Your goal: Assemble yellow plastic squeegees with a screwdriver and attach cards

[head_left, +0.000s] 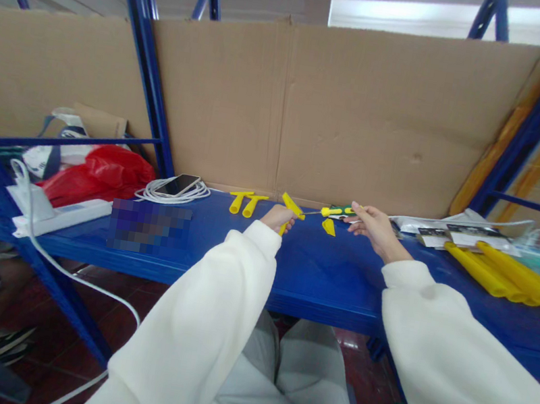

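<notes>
My left hand (280, 218) is closed round the handle of a yellow T-shaped plastic piece (293, 205), whose crosspiece sticks out above the fingers. In my right hand (371, 226) is a screwdriver (338, 211) with a yellow and green handle. Its thin shaft points left and its tip meets the yellow piece near the crosspiece; whether it sits in a screw is too small to tell. Below the screwdriver lies a loose yellow part (329, 227) on the blue shelf. Two more yellow T-shaped pieces (251, 206) rest left of my left hand.
A phone (178, 185) lies on a coiled white cable (148, 193) at left, near a red plastic bag (103, 172) and a white power strip (70, 217). Several yellow tubes (509, 277) lie at right. Cardboard (355, 120) walls the back of the blue shelf (328, 286).
</notes>
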Motion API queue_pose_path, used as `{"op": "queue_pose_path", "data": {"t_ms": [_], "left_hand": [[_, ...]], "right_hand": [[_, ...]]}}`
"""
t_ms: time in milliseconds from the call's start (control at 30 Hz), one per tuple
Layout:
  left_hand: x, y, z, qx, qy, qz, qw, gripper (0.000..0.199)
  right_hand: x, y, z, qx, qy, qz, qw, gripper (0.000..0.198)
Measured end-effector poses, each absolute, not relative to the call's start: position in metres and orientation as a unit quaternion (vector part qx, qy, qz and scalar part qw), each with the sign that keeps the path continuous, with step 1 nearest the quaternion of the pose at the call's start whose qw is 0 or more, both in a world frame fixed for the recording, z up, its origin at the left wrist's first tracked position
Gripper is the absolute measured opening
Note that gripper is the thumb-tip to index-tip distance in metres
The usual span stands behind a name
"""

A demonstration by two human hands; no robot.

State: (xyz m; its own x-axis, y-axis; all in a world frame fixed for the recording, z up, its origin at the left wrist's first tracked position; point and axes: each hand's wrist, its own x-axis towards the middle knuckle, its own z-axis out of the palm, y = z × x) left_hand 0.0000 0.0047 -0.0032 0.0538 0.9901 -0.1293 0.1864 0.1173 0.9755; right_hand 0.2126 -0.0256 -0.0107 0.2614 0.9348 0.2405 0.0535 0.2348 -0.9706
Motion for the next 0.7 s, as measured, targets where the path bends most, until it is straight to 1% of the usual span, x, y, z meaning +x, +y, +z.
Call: {"op": "queue_pose_path", "data": {"t_ms": [167, 367, 500, 700], "left_hand": [[0.0001, 0.0054, -0.0032, 0.532, 0.559, 0.399, 0.495, 0.027], [-0.0004, 0.0053, -0.0034, 0.529, 0.563, 0.400, 0.493, 0.016], [-0.0006, 0.0057, -0.0037, 0.536, 0.559, 0.398, 0.493, 0.018], [-0.0010, 0.0085, -0.0052, 0.537, 0.555, 0.396, 0.496, 0.016]], "right_hand": [[0.2100, -0.0287, -0.0084, -0.516, -0.490, 0.357, 0.605, 0.029], [0.2082, -0.0311, -0.0064, -0.537, -0.488, 0.352, 0.591, 0.031], [0.2072, -0.0317, -0.0058, -0.549, -0.486, 0.349, 0.584, 0.032], [0.2098, -0.0270, -0.0086, -0.538, -0.475, 0.340, 0.607, 0.030]]}}
